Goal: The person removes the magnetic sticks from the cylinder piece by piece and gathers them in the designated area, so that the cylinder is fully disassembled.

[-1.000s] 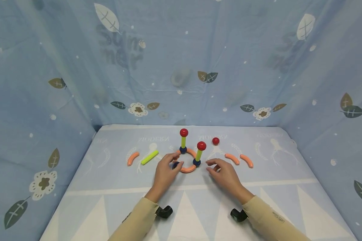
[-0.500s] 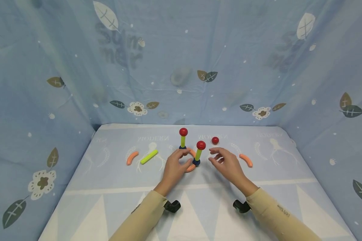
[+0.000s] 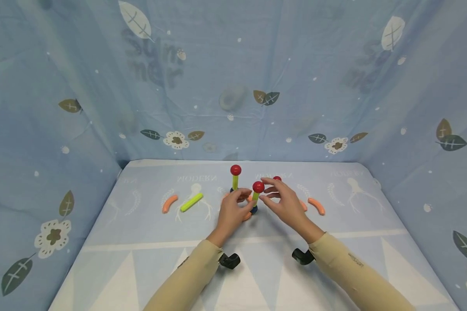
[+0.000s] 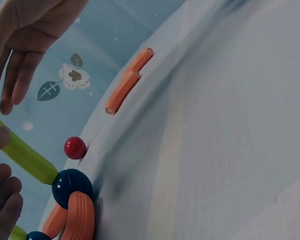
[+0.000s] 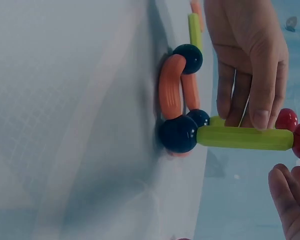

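Having brought the right hand (image 3: 288, 205) toward ten o'clock, loosely spread around the red ball (image 3: 258, 187) at three o'clock of the orange ring (image 5: 171, 90), with the left hand (image 3: 232, 211) relaxed beside the green rod (image 3: 255, 197), best steady the rod low before pinching the ball.

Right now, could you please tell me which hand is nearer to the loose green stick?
Left. The left hand is to the right of the loose green stick, not touching it; the right hand is farther right, past the left one.

green rod (image 4: 29, 156) — meets blue ball (image 4: 65, 190) | red ball (image 4: 75, 148) — near | two orange pieces (image 4: 122, 93) farther
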Demonstrator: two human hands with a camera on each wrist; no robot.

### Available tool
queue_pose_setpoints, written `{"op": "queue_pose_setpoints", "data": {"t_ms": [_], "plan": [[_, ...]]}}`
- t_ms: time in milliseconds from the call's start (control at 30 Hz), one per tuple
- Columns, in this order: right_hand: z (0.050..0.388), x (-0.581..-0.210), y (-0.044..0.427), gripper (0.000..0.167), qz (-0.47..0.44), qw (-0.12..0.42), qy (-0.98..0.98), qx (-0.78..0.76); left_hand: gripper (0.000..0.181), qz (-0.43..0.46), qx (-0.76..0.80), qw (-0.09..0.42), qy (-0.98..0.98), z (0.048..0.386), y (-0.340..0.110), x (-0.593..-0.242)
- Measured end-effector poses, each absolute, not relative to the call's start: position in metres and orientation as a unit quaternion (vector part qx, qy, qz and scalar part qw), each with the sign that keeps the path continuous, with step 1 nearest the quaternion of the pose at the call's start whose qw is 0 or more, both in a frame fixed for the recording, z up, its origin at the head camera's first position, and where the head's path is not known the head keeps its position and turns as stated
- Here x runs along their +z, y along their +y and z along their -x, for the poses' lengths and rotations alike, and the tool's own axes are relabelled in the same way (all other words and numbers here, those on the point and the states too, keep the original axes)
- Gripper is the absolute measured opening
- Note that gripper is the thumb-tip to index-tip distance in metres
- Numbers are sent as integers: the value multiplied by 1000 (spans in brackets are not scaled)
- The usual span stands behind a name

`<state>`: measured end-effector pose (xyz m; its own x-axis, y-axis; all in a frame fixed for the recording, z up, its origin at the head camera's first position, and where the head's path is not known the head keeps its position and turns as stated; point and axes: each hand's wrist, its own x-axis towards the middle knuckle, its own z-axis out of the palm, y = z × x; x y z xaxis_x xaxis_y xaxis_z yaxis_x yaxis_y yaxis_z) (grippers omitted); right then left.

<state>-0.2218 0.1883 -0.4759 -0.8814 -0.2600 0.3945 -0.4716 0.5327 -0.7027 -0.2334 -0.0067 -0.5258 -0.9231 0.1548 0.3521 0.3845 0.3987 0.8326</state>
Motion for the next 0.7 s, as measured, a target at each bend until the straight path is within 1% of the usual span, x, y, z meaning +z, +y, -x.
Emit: {"op": "queue_pose_setpoints", "data": {"t_ms": [433, 700], "plan": [[224, -474, 179, 42, -193, 124, -865, 446, 19, 172, -543, 108, -815, 238, 1, -525], [224, -474, 179, 41, -183, 122, -867, 447, 17, 172, -539, 113, -817, 238, 1, -525]]}}
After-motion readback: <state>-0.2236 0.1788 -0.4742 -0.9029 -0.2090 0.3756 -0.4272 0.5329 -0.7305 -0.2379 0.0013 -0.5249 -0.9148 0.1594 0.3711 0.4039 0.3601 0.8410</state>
